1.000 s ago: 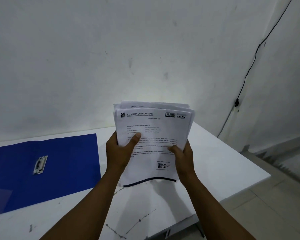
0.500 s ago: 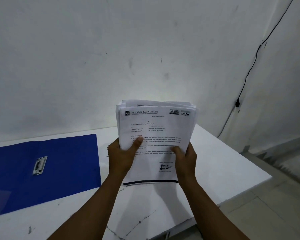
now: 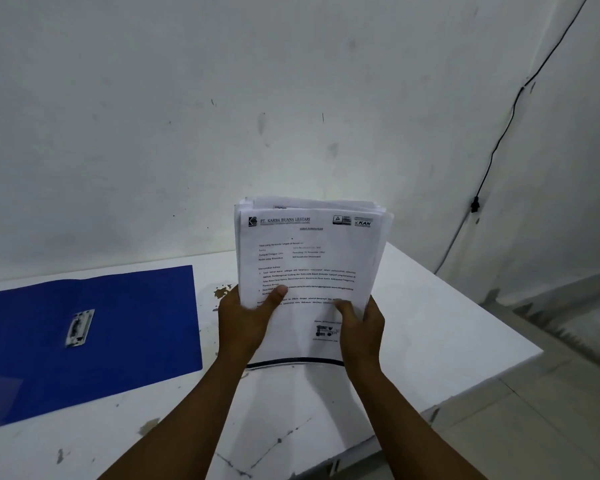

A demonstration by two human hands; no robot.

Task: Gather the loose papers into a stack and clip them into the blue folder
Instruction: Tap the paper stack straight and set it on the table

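— What are my hands doing?
— My left hand [image 3: 245, 322] and right hand [image 3: 361, 329] are gripping the white printed paper stack [image 3: 309, 268] upright above the white table [image 3: 447, 341].
— And the open blue plastic folder [image 3: 118, 327]?
— It is lying flat by the table's left edge.

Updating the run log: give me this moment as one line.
hands: left hand and right hand grip paper stack upright | blue folder: open on table, clip empty

A bare office-like room: white bench [image 3: 447, 323] against a scuffed wall [image 3: 222, 116], cable [image 3: 499, 143] on it, tiled floor [image 3: 551, 427] beside the bench.
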